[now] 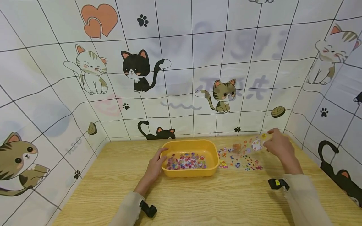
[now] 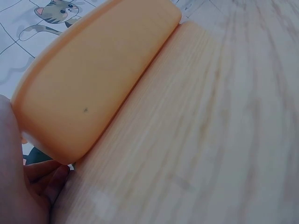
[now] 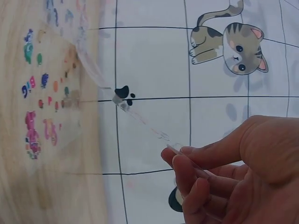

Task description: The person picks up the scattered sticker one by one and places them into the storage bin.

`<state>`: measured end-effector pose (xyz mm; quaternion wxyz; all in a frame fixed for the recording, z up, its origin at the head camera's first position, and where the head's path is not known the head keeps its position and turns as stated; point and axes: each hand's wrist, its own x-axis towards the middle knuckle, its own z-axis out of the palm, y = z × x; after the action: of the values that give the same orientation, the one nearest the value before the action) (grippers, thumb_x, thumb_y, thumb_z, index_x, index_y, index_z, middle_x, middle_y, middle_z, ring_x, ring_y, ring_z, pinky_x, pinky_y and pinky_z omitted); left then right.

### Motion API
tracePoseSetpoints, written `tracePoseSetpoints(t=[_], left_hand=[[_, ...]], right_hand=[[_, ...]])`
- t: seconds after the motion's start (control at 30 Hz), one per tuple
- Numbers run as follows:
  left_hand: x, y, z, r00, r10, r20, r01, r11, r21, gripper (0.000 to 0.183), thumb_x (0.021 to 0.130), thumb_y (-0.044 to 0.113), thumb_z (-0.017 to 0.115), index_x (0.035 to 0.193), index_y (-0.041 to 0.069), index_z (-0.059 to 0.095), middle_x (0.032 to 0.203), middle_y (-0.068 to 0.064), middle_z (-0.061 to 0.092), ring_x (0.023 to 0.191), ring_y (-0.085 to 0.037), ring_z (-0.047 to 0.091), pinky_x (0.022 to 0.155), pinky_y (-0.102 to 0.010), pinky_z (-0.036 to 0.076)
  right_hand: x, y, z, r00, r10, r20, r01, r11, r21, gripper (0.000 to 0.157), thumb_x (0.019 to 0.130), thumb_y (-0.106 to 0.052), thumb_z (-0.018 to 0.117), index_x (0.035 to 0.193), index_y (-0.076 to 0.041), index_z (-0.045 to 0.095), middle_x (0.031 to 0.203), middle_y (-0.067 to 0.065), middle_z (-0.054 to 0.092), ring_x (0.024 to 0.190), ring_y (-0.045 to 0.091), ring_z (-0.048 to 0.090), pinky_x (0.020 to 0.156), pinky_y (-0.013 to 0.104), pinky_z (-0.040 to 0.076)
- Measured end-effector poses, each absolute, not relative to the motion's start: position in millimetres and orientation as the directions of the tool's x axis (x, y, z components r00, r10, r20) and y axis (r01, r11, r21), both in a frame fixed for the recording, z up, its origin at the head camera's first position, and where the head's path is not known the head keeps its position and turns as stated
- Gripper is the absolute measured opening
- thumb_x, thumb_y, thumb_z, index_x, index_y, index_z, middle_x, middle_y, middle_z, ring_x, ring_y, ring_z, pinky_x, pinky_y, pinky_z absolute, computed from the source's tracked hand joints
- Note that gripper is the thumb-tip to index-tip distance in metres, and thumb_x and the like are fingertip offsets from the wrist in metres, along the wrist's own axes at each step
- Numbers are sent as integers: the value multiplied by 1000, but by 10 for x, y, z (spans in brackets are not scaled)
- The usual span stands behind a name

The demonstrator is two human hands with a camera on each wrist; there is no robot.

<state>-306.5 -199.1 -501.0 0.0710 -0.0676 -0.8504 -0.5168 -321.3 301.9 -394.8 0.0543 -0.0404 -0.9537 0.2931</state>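
Note:
A yellow plastic tray [image 1: 190, 173] stands on the wooden table, with many small colourful stickers or charms [image 1: 188, 162] inside. My left hand [image 1: 154, 164] grips its left end at the rim; the left wrist view shows the tray's outer side [image 2: 93, 79] with curled fingertips against the end. Between thumb and fingers, my right hand [image 1: 280, 146] pinches the edge of a clear sticker sheet [image 1: 256, 144] with coloured prints, raised at a slant. Seen edge-on in the right wrist view, that sheet [image 3: 145, 122] is a thin line. Beneath it, more clear printed sticker sheets [image 1: 238, 164] lie right of the tray.
Pale wooden table [image 1: 198, 201] extends in front of the tray. A white cloth wall [image 1: 181, 72] with grid lines and cartoon cats closes off the back and both sides. Black wrist cameras [image 1: 148, 209] sit on both sleeves.

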Motion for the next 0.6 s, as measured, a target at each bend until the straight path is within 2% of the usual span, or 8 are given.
tracePoseSetpoints(t=[0.17,0.4,0.6], left_hand=[[-3065,-1987,-5009,-982,38,186,183,449,875,37,108,24,47,145,25,54,162,-13,45,152,-39,38,123,-62,30],[-3069,-1980,-5005,-982,43,182,183,432,883,38,108,22,47,145,25,54,163,-13,43,153,-38,36,123,-62,30],[-3074,-1988,-5014,-982,39,186,183,443,877,38,108,23,47,145,25,55,163,-12,44,152,-38,38,123,-62,30]], right_hand=[[-3140,3000,-3873,-981,116,158,11,838,-545,62,97,-14,55,150,11,33,100,26,73,62,22,64,47,35,39],[-3044,2939,-3706,-963,151,221,7,840,-542,59,96,-13,49,149,9,37,78,15,72,54,23,54,45,34,33],[-3008,2865,-3606,-953,144,268,-29,834,-551,58,101,-15,49,153,5,34,76,13,72,51,22,51,43,33,30]])
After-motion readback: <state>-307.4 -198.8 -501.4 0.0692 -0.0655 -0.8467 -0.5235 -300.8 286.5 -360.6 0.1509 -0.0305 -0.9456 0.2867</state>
